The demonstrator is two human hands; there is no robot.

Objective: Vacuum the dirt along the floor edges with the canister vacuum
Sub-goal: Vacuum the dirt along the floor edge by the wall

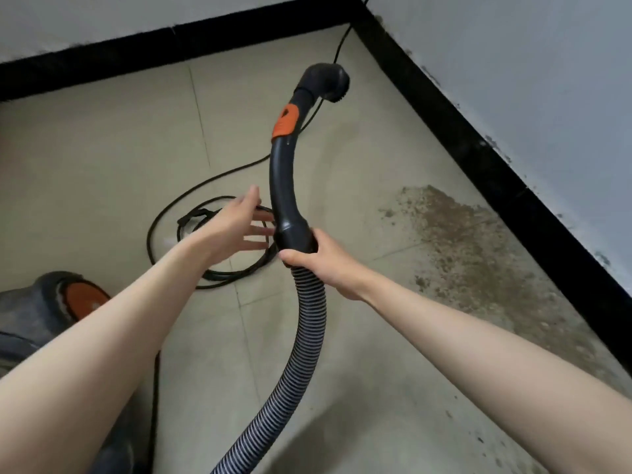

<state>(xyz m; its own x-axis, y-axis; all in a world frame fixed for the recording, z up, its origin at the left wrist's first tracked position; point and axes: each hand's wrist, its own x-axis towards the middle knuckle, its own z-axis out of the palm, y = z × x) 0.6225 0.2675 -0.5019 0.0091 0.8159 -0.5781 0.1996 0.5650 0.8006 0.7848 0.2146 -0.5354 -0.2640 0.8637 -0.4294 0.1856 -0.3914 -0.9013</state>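
My right hand grips the black collar where the ribbed hose joins the curved black handle tube. The tube rises away from me, carries an orange slider and ends in a round black nozzle held above the floor. Just left of the tube, my left hand hovers with fingers spread, holding nothing. A patch of brown dirt lies on the tiles along the right-hand black skirting. The canister vacuum, dark with an orange part, sits at the lower left.
A black power cord lies coiled on the beige tiles under my left hand and runs off toward the far corner. Black skirting also lines the far wall. White walls meet at the corner top right.
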